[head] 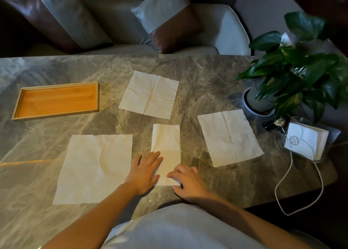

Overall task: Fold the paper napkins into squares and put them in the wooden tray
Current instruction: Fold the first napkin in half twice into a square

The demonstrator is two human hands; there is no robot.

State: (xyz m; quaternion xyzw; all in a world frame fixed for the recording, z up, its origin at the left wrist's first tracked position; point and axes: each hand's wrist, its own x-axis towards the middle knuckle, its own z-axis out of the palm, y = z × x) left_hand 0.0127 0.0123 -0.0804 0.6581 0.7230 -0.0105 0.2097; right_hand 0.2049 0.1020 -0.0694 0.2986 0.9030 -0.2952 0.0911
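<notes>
The left grip (145,173) lies flat, fingers straight, pressing on the near left edge of the folded napkin (165,143). The right grip (188,181) sits just beside it, fingers curled, with their tips on the same napkin's near right corner. Whether it pinches the paper or only touches it, I cannot tell.

The folded napkin is a narrow rectangle that runs away from both grips. Three more napkins lie open and flat:
- The left napkin (94,165) is just outside the left grip, and that forearm crosses its near corner.
- The far napkin (148,94) is beyond the folded one.
- The right napkin (228,137) is outward of the right grip and apart from it.

The tray (56,100) sits well beyond and to the left of the left grip, with no napkin in it.

All of this rests on a grey veined stone worktop (197,79). Far to the right of the right grip stands a leafy plant (293,69) in a ribbed pot (258,101). Nearer than the pot is a clear pack (305,143) of white napkins, and a white cord (282,182) loops off the worktop's edge. Past the far edge is a pale sofa (116,18) with grey and brown cushions (165,22). The room is dim.
</notes>
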